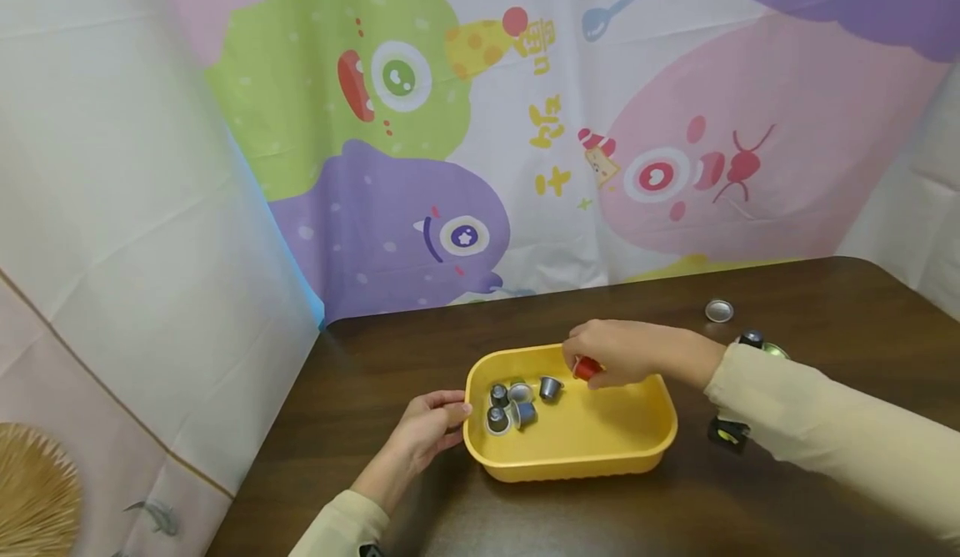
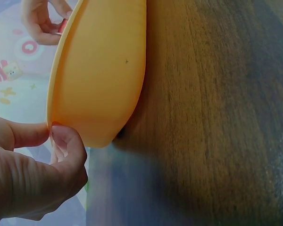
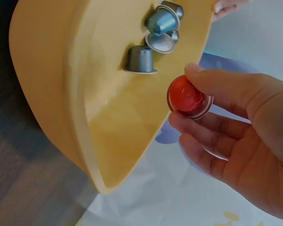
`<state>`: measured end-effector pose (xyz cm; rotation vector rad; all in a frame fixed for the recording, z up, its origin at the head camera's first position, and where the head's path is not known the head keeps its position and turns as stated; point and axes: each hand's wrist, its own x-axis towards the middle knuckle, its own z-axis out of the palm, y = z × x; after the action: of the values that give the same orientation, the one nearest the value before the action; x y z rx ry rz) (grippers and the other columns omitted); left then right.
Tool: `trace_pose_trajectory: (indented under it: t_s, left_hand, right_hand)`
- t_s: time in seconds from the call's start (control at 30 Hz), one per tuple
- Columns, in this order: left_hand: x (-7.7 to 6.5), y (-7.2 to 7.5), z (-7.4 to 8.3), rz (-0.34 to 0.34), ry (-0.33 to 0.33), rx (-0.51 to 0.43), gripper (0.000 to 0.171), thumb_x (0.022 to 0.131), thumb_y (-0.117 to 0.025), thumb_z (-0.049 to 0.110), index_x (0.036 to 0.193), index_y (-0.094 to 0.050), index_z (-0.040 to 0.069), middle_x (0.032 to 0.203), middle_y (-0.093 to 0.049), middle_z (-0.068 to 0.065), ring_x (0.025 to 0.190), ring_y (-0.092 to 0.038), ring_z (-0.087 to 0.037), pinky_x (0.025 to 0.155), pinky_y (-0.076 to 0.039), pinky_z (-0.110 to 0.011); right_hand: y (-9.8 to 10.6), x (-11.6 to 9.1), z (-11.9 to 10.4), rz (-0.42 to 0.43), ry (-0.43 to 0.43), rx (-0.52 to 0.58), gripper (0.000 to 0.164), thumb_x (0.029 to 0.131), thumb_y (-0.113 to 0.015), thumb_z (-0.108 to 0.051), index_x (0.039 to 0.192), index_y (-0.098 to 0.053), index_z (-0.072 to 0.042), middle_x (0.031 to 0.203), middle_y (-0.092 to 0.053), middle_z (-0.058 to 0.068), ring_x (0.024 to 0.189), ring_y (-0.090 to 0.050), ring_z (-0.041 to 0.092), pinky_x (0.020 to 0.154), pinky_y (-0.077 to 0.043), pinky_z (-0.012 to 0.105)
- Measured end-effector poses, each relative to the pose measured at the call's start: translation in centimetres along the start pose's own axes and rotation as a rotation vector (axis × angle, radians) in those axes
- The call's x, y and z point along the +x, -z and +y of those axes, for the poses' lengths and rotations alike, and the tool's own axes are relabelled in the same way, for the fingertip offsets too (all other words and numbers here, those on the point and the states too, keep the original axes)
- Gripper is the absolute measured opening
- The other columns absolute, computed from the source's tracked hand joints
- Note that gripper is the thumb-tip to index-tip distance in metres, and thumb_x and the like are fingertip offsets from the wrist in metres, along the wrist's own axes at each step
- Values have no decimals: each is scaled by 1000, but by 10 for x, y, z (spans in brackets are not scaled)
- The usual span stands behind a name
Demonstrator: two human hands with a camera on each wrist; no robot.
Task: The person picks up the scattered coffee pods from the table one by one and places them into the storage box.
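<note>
A yellow plastic tray (image 1: 600, 453) with tall sides stands on the table. At its left end my left hand (image 1: 425, 428) pinches the rim between thumb and fingers, as the left wrist view also shows. Over the far side of the tray, my right hand (image 1: 611, 350) holds a red coffee capsule (image 3: 186, 94) between thumb and fingertips. Several other capsules lie inside toward the left end: a grey capsule (image 1: 551, 388) apart on its own, a blue capsule (image 1: 523, 413) on its side, and a dark capsule (image 1: 497, 419) standing rim down near the left wall.
On the dark wooden table (image 1: 375, 357), a silver capsule (image 1: 718, 311) lies at the back right. Close by, a dark capsule (image 1: 751, 338) and a green capsule (image 1: 775, 349) are partly hidden by my right sleeve. A cartoon-printed curtain (image 1: 555, 232) hangs behind the table.
</note>
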<state>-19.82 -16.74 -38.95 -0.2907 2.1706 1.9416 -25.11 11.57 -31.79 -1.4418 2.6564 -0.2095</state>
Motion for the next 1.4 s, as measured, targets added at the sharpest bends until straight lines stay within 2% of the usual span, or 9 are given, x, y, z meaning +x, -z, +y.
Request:
trace_pose_trajectory:
  t_s: [0.2, 0.47, 0.73, 0.83, 1.03, 1.17, 1.27, 1.4]
  left_hand:
    - [-1, 1, 2, 19, -14, 14, 32, 88, -59, 1, 117, -54, -11, 92, -59, -6, 84, -59, -17, 75, -57, -33]
    - [0, 6, -3, -88, -62, 0, 31, 88, -62, 7, 114, -56, -9, 91, -59, -4, 83, -59, -14, 74, -57, -29]
    - [-3, 0, 0, -10, -4, 23, 32, 90, -58, 3, 118, -53, -11, 92, -59, -5, 83, -59, -16, 73, -57, -31]
    - [-2, 1, 1, -7, -6, 22, 32, 90, -58, 2, 119, -53, -12, 92, -59, -5, 84, -59, -16, 74, -57, -32]
    - [0, 1, 2, -5, -9, 16, 32, 89, -58, 1, 118, -53, -12, 94, -60, -8, 84, -60, -17, 75, -57, -32]
    - [-2, 0, 4, -2, -7, 16, 32, 89, -57, 1, 118, -54, -12, 97, -60, -10, 85, -60, -17, 77, -57, -34]
    - [-1, 0, 4, -4, -8, 19, 33, 90, -57, 2, 119, -54, -12, 98, -59, -10, 87, -60, -18, 77, -57, -35]
    - [0, 1, 2, -5, -4, 22, 33, 90, -58, 2, 119, -54, -11, 98, -59, -10, 87, -60, -18, 77, -58, -35]
  right_hand:
    - [-2, 12, -4, -92, -50, 3, 16, 81, -74, -8, 93, -64, -8, 87, -61, 1, 75, -51, 8, 66, -47, 19]
    - [-8, 26, -8, -120, -28, -10, 15, 80, -74, -8, 93, -66, -8, 85, -62, 1, 74, -50, 8, 66, -46, 18]
    - [-15, 44, -13, -190, -35, 9, 17, 80, -77, -12, 92, -66, -8, 80, -59, -3, 68, -45, 6, 62, -41, 17]
    - [-16, 50, -17, -219, -43, 6, 14, 80, -76, -12, 88, -65, -9, 75, -56, -3, 65, -41, 6, 60, -37, 17]
    - [-18, 60, -25, -255, -8, -44, 19, 81, -74, -14, 97, -68, -7, 84, -64, 1, 64, -41, 5, 59, -37, 15]
    - [-21, 64, -29, -270, -14, -62, 13, 80, -74, -12, 87, -65, -6, 70, -52, -4, 61, -38, 5, 55, -32, 15]
    - [-25, 67, -32, -281, -41, -76, 16, 79, -74, -12, 79, -61, -4, 65, -40, -7, 58, -34, 5, 53, -27, 16]
    - [-30, 69, -34, -274, -68, -122, 19, 77, -77, -13, 78, -61, -3, 67, -40, -6, 59, -33, 6, 54, -27, 17]
